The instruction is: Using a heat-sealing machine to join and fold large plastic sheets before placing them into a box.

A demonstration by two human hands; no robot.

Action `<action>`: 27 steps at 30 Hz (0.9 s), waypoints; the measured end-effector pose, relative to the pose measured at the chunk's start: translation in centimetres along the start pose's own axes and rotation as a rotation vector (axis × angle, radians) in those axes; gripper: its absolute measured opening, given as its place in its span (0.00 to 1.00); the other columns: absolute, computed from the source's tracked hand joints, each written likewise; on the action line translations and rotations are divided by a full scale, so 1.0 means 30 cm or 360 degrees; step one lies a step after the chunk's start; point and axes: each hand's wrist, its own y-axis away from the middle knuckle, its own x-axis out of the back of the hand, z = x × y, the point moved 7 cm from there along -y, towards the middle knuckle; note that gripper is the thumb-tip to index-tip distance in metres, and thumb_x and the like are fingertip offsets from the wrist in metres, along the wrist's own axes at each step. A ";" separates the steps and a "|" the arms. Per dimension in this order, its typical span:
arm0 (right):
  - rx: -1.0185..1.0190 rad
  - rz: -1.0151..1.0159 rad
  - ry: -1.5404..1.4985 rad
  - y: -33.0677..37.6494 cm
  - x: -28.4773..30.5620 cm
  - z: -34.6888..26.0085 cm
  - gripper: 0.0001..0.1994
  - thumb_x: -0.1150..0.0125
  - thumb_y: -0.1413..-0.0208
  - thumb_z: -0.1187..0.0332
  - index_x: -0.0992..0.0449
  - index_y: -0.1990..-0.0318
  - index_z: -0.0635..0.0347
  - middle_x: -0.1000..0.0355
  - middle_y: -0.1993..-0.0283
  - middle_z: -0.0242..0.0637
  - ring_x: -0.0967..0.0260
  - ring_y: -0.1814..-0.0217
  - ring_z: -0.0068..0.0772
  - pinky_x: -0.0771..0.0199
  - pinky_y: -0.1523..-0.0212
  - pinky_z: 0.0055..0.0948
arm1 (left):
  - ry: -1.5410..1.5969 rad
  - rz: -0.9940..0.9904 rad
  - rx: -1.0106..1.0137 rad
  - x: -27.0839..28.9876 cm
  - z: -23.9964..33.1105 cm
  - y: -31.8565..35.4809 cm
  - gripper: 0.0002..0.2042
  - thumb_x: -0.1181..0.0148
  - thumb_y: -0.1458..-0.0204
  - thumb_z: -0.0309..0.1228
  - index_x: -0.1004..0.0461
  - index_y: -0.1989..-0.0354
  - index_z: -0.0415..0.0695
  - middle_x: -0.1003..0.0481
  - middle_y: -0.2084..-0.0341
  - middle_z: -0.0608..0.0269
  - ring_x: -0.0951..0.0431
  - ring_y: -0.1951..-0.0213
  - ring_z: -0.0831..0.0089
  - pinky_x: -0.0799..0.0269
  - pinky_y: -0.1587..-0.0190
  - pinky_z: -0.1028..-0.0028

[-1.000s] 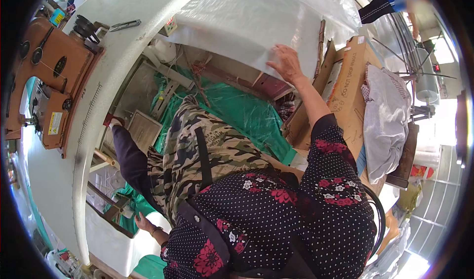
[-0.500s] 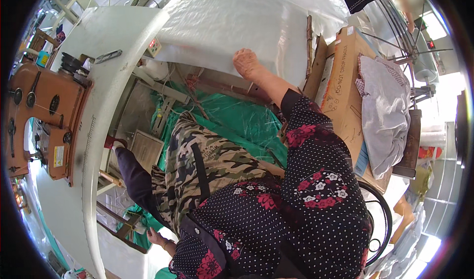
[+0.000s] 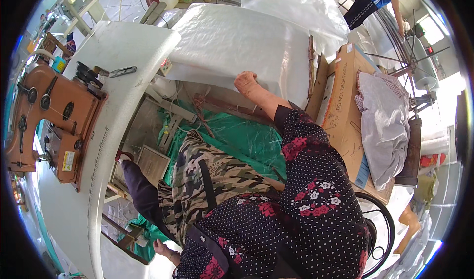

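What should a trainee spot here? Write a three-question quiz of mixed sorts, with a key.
1. True or false: the right hand touches the near edge of the white woven sheet.
2. What lies on the white table beside the brown sewing machine? A: a hammer. B: metal snips. C: a cup.
3. What does the pale cloth rest on?
Key: 1 true; 2 B; 3 the cardboard box.
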 end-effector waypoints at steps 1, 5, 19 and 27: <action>0.0035 -0.0027 -0.0004 -0.005 -0.005 -0.008 0.13 0.41 0.53 0.71 0.20 0.60 0.63 0.23 0.60 0.46 0.24 0.56 0.50 0.23 0.70 0.56 | 0.0040 0.0004 0.0020 -0.001 -0.010 0.003 0.18 0.35 0.48 0.31 0.29 0.54 0.31 0.27 0.67 0.64 0.31 0.70 0.76 0.36 0.71 0.76; 0.0067 0.0022 -0.0032 -0.020 -0.012 0.007 0.11 0.41 0.53 0.71 0.19 0.62 0.61 0.23 0.59 0.46 0.24 0.54 0.47 0.23 0.71 0.56 | 0.0024 0.0041 0.0175 -0.004 -0.059 0.025 0.16 0.37 0.47 0.30 0.29 0.55 0.32 0.27 0.67 0.65 0.32 0.71 0.78 0.38 0.72 0.77; -0.0078 0.0756 0.0224 0.164 0.008 -0.049 0.26 0.49 0.43 0.64 0.39 0.36 0.59 0.42 0.34 0.48 0.37 0.39 0.55 0.29 0.53 0.56 | 0.0133 0.0141 0.0215 -0.021 -0.069 0.095 0.18 0.37 0.48 0.30 0.28 0.52 0.34 0.25 0.62 0.62 0.32 0.73 0.78 0.42 0.78 0.79; 0.0040 0.0409 -0.0171 0.112 0.034 0.038 0.15 0.48 0.46 0.69 0.29 0.50 0.54 0.29 0.50 0.43 0.28 0.48 0.45 0.24 0.57 0.41 | 0.0106 0.0154 0.0235 -0.005 -0.129 0.079 0.19 0.36 0.48 0.32 0.28 0.50 0.34 0.25 0.61 0.61 0.29 0.70 0.76 0.39 0.76 0.78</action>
